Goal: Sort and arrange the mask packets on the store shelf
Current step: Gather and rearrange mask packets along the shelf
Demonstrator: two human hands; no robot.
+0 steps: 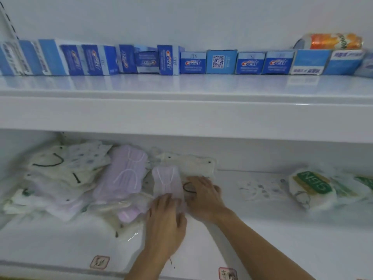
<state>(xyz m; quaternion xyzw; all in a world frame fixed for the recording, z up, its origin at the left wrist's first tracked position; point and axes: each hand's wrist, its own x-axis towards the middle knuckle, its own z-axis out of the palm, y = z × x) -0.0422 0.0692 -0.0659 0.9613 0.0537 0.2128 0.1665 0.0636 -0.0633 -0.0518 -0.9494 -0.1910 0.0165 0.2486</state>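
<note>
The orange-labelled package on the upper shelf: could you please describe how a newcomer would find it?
Follow the upper shelf along its row of blue toothpaste boxes to the far right. The orange-labelled package lies on its side atop the last boxes, the only orange item there.

Looks like shop. White display shelf (pixel 181 114), row of Crest toothpaste boxes (pixel 192 62) lined up on top of it, mask packets (pixel 121 174) below it, price-type stickers (pixel 99 262) on lower edge.

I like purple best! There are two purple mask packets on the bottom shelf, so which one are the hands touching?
The smaller purple packet, in the middle. The left hand rests on its near end. The bigger purple packet lies untouched farther left.
</note>
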